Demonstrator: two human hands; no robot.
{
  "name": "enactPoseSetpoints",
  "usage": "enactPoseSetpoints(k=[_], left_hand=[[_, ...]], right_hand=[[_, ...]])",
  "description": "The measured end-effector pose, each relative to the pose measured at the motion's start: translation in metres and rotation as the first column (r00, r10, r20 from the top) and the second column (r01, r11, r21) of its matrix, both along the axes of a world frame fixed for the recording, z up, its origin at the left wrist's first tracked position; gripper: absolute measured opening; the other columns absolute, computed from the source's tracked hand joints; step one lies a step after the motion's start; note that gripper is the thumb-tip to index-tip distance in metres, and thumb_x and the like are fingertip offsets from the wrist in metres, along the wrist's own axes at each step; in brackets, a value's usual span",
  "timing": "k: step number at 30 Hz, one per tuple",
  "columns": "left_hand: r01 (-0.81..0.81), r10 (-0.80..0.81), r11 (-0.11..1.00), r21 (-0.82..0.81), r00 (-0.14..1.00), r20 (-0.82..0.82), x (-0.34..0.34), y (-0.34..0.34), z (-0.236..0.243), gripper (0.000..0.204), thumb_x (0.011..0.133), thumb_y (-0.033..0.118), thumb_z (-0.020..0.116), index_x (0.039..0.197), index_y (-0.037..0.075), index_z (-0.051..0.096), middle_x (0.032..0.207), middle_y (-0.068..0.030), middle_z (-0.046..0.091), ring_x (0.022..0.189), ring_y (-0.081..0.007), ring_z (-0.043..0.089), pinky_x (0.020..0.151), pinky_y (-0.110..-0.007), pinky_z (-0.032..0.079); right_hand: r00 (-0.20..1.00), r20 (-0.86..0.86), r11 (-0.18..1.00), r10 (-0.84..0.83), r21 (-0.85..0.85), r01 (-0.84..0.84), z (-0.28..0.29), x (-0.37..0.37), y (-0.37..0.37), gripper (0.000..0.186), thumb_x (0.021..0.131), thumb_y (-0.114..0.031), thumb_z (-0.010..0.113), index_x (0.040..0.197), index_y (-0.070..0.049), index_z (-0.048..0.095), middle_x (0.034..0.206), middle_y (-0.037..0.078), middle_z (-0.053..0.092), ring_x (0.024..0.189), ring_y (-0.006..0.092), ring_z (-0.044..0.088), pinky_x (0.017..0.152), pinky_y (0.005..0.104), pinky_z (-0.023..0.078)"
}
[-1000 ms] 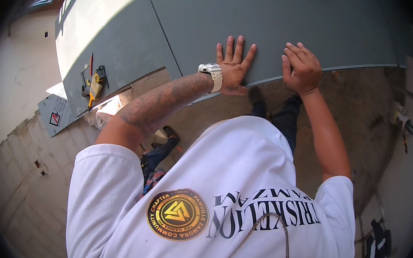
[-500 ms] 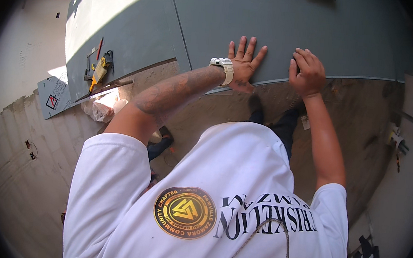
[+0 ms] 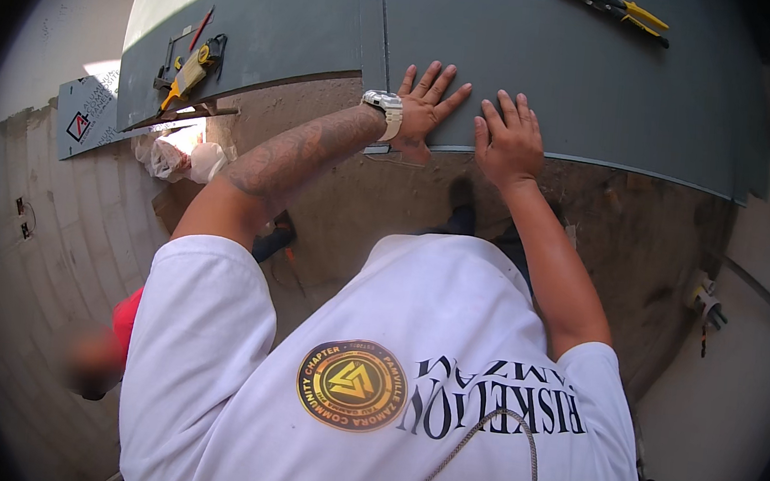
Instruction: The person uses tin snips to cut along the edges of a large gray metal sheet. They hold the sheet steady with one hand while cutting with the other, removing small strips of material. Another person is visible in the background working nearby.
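A large flat grey panel stretches in front of me, with a dark seam running away through it. My left hand lies on it just right of that seam, fingers spread; a pale watch is on the wrist. Close beside it, my right hand rests on the panel near its front edge, fingers stretched out. Neither hand holds anything. Beyond them lie tin snips with yellow and black handles.
On the panel's left part sit a tape measure and other hand tools. A printed sheet offcut and plastic bags are at the left. Someone in a red top is at lower left. A plug hangs at right.
My right hand has moved left, its curled fingers straightening onto the panel beside my left hand. More of the tin snips shows, and the person in red has come into view.
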State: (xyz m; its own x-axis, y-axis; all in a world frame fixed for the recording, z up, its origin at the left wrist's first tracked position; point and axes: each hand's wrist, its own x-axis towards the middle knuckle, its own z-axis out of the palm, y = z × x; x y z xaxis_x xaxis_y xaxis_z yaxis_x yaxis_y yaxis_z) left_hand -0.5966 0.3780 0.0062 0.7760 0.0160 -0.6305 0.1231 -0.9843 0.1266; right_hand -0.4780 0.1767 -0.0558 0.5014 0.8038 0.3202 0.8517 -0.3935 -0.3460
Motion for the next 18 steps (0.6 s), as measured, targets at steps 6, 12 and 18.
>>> enactPoseSetpoints(k=[6, 12, 18], left_hand=[[0.049, -0.051, 0.998, -0.032, 0.997, -0.049, 0.002, 0.003, -0.009, 0.143, 0.079, 0.046, 0.089, 0.176, 0.021, -0.014, 0.180, -0.0323, -0.014, 0.166, -0.0538, -0.014, 0.127, -0.078, 0.000], [0.047, -0.049, 0.997, -0.068, 0.999, -0.020, -0.004, 0.007, -0.016, 0.142, 0.080, 0.044, 0.089, 0.176, 0.020, -0.013, 0.179, -0.0335, -0.014, 0.165, -0.0545, -0.015, 0.125, -0.079, 0.000], [0.022, -0.023, 0.998, -0.062, 1.000, -0.018, -0.001, 0.005, -0.009, 0.143, 0.079, 0.044, 0.091, 0.177, 0.021, -0.012, 0.181, -0.0302, -0.013, 0.166, -0.0509, -0.015, 0.128, -0.075, 0.000]], right_hand=[[1.000, 0.014, 0.998, -0.025, 0.066, 0.024, -0.006, 0.002, 0.006, 0.026, 0.101, -0.032, 0.071, 0.118, -0.017, 0.083, 0.134, 0.010, 0.076, 0.131, 0.0393, 0.068, 0.112, 0.0522, 0.053], [0.999, 0.030, 0.996, -0.035, 0.078, 0.033, -0.012, 0.000, 0.009, 0.023, 0.100, -0.029, 0.072, 0.116, -0.017, 0.083, 0.132, 0.009, 0.076, 0.127, 0.0375, 0.070, 0.110, 0.0508, 0.054], [0.999, 0.019, 0.996, -0.046, 0.076, 0.044, -0.011, 0.000, 0.010, 0.023, 0.102, -0.029, 0.071, 0.116, -0.017, 0.083, 0.133, 0.008, 0.076, 0.130, 0.0368, 0.068, 0.111, 0.0503, 0.053]])
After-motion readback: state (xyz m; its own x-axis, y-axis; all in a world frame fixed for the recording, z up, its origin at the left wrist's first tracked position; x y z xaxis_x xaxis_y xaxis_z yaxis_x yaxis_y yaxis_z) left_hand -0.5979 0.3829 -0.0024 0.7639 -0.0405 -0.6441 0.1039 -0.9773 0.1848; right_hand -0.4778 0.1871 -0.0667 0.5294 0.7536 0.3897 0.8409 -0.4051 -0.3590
